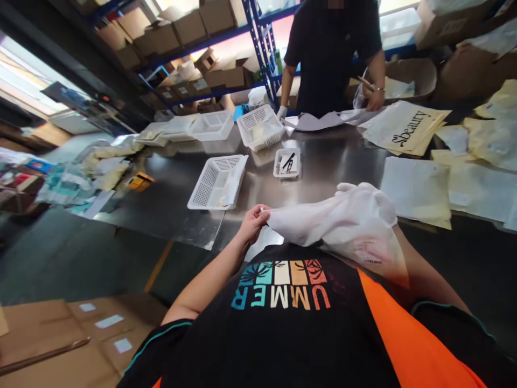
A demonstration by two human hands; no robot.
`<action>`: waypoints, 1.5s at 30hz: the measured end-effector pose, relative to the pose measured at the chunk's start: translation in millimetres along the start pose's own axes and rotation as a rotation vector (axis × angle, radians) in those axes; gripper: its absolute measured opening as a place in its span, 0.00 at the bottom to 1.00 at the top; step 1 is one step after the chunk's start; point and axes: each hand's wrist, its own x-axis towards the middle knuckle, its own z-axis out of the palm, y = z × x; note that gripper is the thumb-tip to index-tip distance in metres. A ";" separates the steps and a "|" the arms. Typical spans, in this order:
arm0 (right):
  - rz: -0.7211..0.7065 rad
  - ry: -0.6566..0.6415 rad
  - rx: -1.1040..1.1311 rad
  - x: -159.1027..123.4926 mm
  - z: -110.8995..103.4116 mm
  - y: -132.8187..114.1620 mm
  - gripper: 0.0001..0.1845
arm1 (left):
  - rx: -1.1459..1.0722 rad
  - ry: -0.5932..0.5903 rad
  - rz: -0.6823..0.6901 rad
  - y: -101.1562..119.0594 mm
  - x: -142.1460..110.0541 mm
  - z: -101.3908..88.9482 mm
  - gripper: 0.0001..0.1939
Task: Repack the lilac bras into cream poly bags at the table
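Fingers of the left hand: thumb and fingertips pinched together on one end of a translucent white bag. Right hand looks covered in white and sits at the bag's other end; cannot tell whether its fingers grip or only rest there. Bag position: stretched between both hands, in front of the dark shirt, by the table's near edge. Reddish print and a barcode low on its right part.

Surroundings, descending size. Blue-framed shelving at the back, loaded with cartons. Metal table, shiny. Co-worker standing on its far side, a grey sheet lying in front. Stack of bags lettered "beauty", table right; plain white pouch just nearer. White perforated basket left of centre; second basket farther back. Small white tray, black item inside, type unclear.
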 end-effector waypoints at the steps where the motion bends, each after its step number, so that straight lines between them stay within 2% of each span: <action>1: 0.063 0.004 0.020 2.0 -9.4 4.9 0.11 | -0.011 0.039 0.025 4.4 -0.6 2.5 0.34; 2: 0.131 0.036 -0.004 3.5 -19.4 10.6 0.08 | -0.015 0.083 0.059 8.5 -1.2 4.7 0.34; 4: 0.240 0.193 -0.208 3.1 -35.7 21.5 0.03 | 0.016 0.143 0.130 15.7 -2.4 10.3 0.33; 6: 0.223 0.298 -0.439 -1.9 -37.4 26.7 0.11 | 0.106 0.138 0.193 21.3 -4.1 19.1 0.30; 7: 0.156 0.283 -0.505 -5.5 -30.3 25.7 0.16 | 0.167 0.113 0.216 23.6 -5.6 24.7 0.29; 9: -0.074 0.126 -0.534 -12.6 0.8 16.8 0.22 | 0.295 0.040 0.255 28.2 -9.8 36.5 0.26; 12: -0.348 -0.173 -0.478 -16.9 73.4 -4.8 0.23 | 0.480 -0.071 0.327 36.5 -17.9 50.0 0.22; 13: -0.415 -0.206 -0.488 -16.6 97.5 -11.5 0.22 | 0.546 -0.108 0.363 39.7 -20.6 52.6 0.21; 15: -0.506 -0.186 -0.579 -15.0 136.0 -21.6 0.15 | 0.674 -0.168 0.447 45.5 -25.6 55.1 0.18; 16: -0.540 -0.161 -0.642 -14.5 148.6 -24.9 0.14 | 0.728 -0.188 0.487 47.8 -28.0 55.3 0.17; 18: -0.613 -0.129 -0.762 -14.6 160.3 -28.3 0.16 | 0.797 -0.199 0.550 50.5 -32.9 54.6 0.15; 20: -0.704 -0.142 -0.833 -15.6 157.1 -26.7 0.17 | 0.825 -0.182 0.588 51.1 -37.3 52.4 0.15; 23: -0.770 -0.189 -0.861 -17.4 131.7 -10.9 0.16 | 0.809 -0.097 0.613 50.8 -41.5 44.6 0.15; 25: -0.745 -0.194 -0.866 -20.2 102.8 9.5 0.15 | 0.759 -0.010 0.592 51.0 -42.5 34.3 0.16; 30: -0.533 -0.098 -0.914 -42.5 13.8 65.3 0.11 | 0.572 0.163 0.496 49.6 -44.4 0.7 0.16; 33: -0.527 -0.036 -0.964 -60.6 -12.1 73.5 0.08 | 0.497 0.184 0.492 47.0 -46.6 -8.1 0.14; 35: -0.514 0.034 -1.011 -67.7 -7.8 64.9 0.09 | 0.459 0.170 0.498 46.8 -48.4 -5.8 0.12; 37: -0.492 0.047 -1.015 -68.8 10.5 50.1 0.14 | 0.455 0.142 0.491 48.6 -50.8 1.0 0.11; 41: -0.555 -0.150 -0.932 -59.0 61.5 28.1 0.14 | 0.489 0.090 0.477 54.9 -55.7 15.6 0.12; 45: -0.679 -0.139 -0.923 -52.4 93.4 30.9 0.14 | 0.460 0.096 0.475 56.9 -57.1 19.0 0.13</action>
